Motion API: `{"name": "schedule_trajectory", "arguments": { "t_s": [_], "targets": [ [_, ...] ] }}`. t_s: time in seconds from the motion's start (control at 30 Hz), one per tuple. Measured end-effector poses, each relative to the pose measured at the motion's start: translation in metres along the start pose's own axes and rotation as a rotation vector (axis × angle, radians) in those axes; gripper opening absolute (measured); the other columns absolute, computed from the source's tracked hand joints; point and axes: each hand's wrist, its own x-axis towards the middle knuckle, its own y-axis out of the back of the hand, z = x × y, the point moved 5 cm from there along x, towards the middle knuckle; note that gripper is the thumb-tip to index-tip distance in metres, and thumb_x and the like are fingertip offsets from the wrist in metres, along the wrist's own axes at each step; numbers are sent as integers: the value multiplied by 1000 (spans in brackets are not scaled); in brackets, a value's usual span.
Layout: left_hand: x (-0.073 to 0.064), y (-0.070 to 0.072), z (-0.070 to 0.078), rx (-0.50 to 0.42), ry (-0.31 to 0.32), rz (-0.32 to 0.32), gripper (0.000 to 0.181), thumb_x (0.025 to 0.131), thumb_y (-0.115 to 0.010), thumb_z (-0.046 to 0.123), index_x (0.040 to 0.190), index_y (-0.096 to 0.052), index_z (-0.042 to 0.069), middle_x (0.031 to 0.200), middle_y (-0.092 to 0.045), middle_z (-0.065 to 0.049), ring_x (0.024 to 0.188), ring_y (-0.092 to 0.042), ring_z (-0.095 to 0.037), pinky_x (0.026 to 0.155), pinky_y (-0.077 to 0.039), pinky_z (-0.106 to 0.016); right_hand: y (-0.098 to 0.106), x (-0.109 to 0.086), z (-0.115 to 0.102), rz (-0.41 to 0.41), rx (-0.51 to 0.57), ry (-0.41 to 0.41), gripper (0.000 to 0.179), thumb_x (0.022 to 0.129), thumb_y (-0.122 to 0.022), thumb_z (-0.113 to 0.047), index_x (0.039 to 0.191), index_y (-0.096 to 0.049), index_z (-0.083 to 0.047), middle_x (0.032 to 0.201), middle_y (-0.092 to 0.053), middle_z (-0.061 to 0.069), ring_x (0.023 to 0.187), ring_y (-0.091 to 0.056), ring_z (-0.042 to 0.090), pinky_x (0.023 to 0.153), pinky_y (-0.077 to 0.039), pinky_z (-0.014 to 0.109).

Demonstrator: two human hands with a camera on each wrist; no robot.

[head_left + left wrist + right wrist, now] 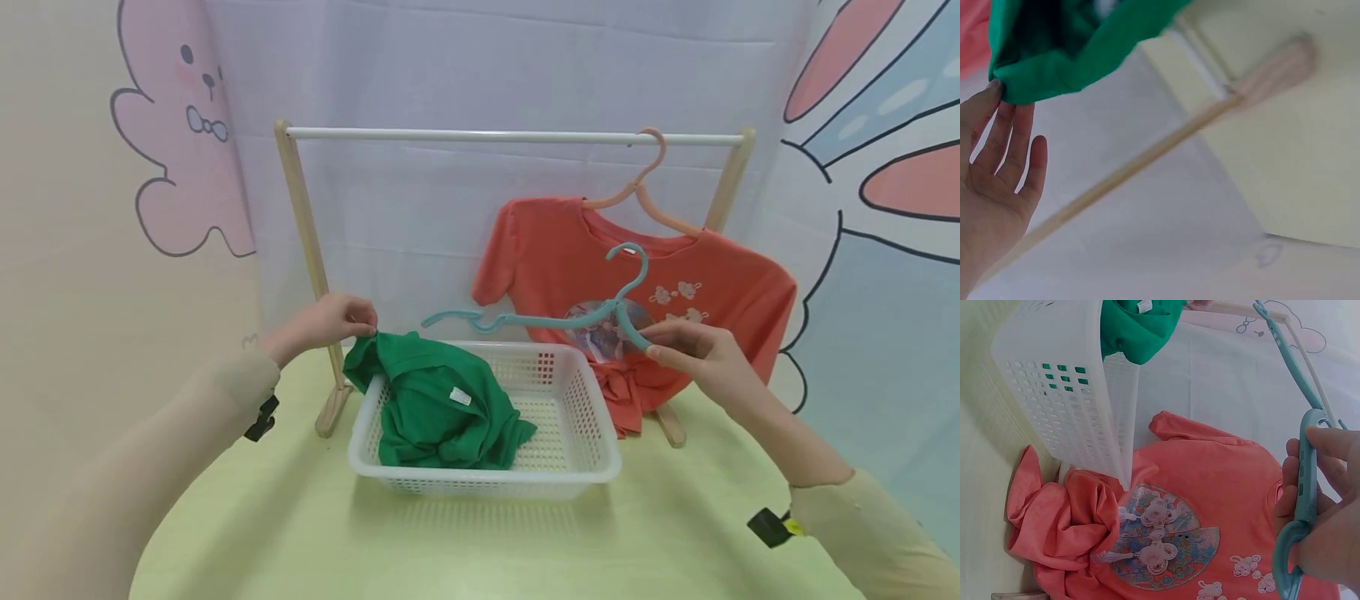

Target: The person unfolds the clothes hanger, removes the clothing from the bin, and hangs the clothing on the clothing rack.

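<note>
My left hand [341, 321] pinches the edge of a green garment [446, 400] between thumb and index finger, at the basket's left rim. Most of the garment lies bunched in the white basket [558, 477], a small white label showing on it. In the left wrist view the other fingers [1013, 144] of that hand are fairly straight. By one arm, my right hand [697, 354] holds a light blue hanger [547, 321] above the basket's back right side. The hanger's hook points up, and its other arm reaches left over the basket without touching the garment.
A red T-shirt [540, 250] hangs from an orange hanger [651, 171] on the white rail [450, 134] of a wooden-legged rack, at the right. Its lower part is bunched behind the basket. The basket stands on a pale yellow table [480, 550], with a printed cloth behind.
</note>
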Motion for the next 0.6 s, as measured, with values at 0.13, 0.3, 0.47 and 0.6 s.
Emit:
{"name": "schedule_trajectory", "arguments": {
  "t_s": [0.13, 0.3, 0.47, 0.6],
  "targets": [
    [-11, -17, -16, 30, 16, -38, 5, 94, -66, 11, 90, -68, 10, 90, -73, -5, 84, -65, -19, 79, -55, -39, -1, 1, 2, -7, -13, -2, 30, 96, -64, -18, 124, -65, -7, 103, -65, -19, 88, -64, 4, 75, -56, 19],
    [-20, -20, -7, 48, -94, 35, 11, 89, -69, 4, 95, -71, 13, 95, -73, -3, 88, -64, -19, 80, -55, -38, -3, 2, 3, -13, -22, -12, 30, 96, -64, -20, 124, -65, -8, 104, -66, -20, 89, -64, 4, 74, -56, 19],
    [-28, -25, 10, 59, -200, 53, 16, 85, -76, 10, 98, -72, 16, 101, -70, -2, 88, -60, -18, 74, -52, -34, -6, 2, 2, -15, -12, -22, 31, 96, -64, -21, 124, -64, -7, 104, -65, -21, 89, -64, 5, 75, -56, 18],
    [-31, -38, 16, 97, -232, 19, 24, 81, -81, 14, 103, -71, 16, 109, -66, -5, 101, -59, -24, 86, -53, -42, -9, 2, 3, -14, -19, -34, 33, 96, -64, -22, 125, -64, -6, 104, -64, -22, 90, -64, 4, 75, -56, 18]
  ]
}}
